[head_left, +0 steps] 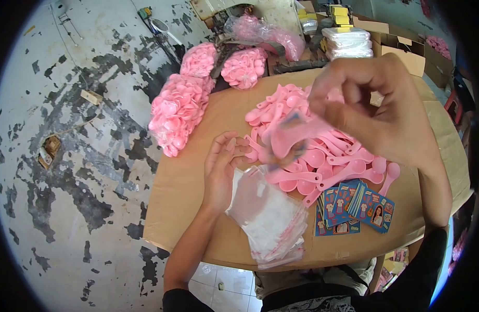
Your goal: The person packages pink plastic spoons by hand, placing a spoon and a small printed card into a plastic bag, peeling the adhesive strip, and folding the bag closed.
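My right hand is raised over the pile of pink spoons, its fingers pinched on a pink spoon. A blurred blue card shows beside that spoon. My left hand rests at the left edge of a stack of clear plastic bags, fingers apart and curved, holding nothing visible. The blue printed cards lie fanned out to the right of the bags, in front of the spoon pile.
Filled bags of pink spoons stand at the table's back left edge. Behind the table are a wrapped white stack, yellow blocks and open cardboard boxes. The peeling floor lies to the left.
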Demonstrator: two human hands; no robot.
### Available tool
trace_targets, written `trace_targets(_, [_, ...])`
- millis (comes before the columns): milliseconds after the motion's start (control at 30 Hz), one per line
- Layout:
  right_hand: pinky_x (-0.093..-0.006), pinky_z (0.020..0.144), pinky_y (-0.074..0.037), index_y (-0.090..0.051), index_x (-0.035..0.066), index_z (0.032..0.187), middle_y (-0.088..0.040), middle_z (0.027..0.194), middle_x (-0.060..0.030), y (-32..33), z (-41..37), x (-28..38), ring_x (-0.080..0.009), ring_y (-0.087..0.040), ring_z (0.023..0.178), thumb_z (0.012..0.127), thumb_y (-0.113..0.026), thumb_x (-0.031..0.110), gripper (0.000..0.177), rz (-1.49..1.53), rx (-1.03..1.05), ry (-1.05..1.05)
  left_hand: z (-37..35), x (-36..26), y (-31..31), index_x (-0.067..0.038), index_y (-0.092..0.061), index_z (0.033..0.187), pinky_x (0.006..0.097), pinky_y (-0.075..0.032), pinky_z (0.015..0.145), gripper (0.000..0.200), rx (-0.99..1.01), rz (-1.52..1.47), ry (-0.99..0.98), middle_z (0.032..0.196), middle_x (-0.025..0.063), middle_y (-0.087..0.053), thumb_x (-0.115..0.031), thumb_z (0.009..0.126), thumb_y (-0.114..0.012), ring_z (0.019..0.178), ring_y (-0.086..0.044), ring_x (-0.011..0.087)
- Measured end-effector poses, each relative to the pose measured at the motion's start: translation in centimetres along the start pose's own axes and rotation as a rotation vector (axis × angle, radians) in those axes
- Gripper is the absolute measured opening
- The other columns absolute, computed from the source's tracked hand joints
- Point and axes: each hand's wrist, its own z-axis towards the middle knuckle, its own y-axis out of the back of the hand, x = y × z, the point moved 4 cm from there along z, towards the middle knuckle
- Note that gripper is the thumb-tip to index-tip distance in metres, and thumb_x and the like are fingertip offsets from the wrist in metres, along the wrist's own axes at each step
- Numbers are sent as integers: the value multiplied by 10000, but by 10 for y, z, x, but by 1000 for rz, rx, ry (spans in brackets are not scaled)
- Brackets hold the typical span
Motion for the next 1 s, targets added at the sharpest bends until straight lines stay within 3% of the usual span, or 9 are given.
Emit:
trace_targets(100, [-202, 474, -269, -613, 34, 788, -473, 588, 39, 5, 0, 3, -1, -383, 522, 801, -609, 15, 23, -9, -58, 11, 3, -12, -7, 25, -439, 1273, 362, -437, 900, 510, -82, 275, -46, 1128, 142, -556, -375, 957, -456, 1089, -540, 214])
trace_targets(200, [-215, 456, -285, -610, 33, 788, -488, 568, 18, -6, -6, -2, -19, -405, 496, 805, -622, 35, 21, -25, 70, -57, -11, -45, -59, 24, -435, 1288, 354, -426, 917, 444, 229, 653, -443, 1174, 130, -555, -286, 974, -485, 1095, -537, 192])
trace_targets(333, [-257, 494, -372, -617, 25, 866, -580, 718, -62, -11, -4, -17, -95, -511, 580, 822, -646, 108, 99, -107, 291, -190, -24, -38, -120, 6, -477, 1279, 284, -465, 809, 404, 454, 708, -72, 1102, 70, -602, -241, 966, -546, 988, -581, 133])
trace_targets(467, [-342, 608, -461, -623, 22, 1041, -622, 844, -154, 7, 0, -31, -193, -576, 685, 842, -695, 268, 324, -300, -196, 193, -10, -16, -123, -1, -527, 1227, 187, -481, 588, 387, 492, 364, 258, 970, 23, -628, -278, 959, -568, 803, -619, 88])
trace_targets(567, [-328, 619, -470, -640, 29, 1053, -638, 811, -135, 5, -1, -53, -178, -583, 677, 856, -681, 241, 292, -98, 263, -18, -7, -16, -121, -11, -539, 1214, 215, -494, 659, 364, 613, 368, 193, 973, 23, -622, -285, 974, -548, 862, -598, 75])
trace_targets(633, [-314, 619, -484, -669, 32, 1008, -646, 724, -107, 0, 0, -59, -158, -581, 627, 857, -675, 198, 224, -22, 337, -81, -8, -11, -114, -20, -526, 1234, 248, -510, 735, 371, 756, 427, 123, 988, 31, -624, -289, 979, -536, 920, -592, 83])
trace_targets(667, [-311, 618, -487, -676, 33, 990, -646, 704, -104, -3, -1, -65, -157, -586, 617, 855, -674, 182, 201, -24, 330, -101, -4, -6, -104, -25, -509, 1260, 306, -510, 856, 388, 651, 440, 166, 1070, 59, -627, -295, 982, -528, 1017, -591, 114])
trace_targets(767, [-314, 618, -495, -682, 33, 947, -655, 693, -115, -13, -5, -83, -174, -613, 617, 845, -667, 142, 151, -68, 317, -89, 9, -1, -85, -21, -506, 1263, 302, -514, 865, 378, 369, 89, 417, 1139, 74, -616, -285, 992, -506, 1019, -612, 142])
trace_targets(1000, [-351, 637, -505, -672, 41, 897, -657, 755, -99, -28, -8, -87, -237, -639, 706, 822, -664, 116, 107, -186, 294, -112, 21, 12, -80, -5, -447, 1308, 302, -523, 869, 342, 331, 15, 226, 1140, 77, -602, -200, 1032, -396, 992, -634, 162])
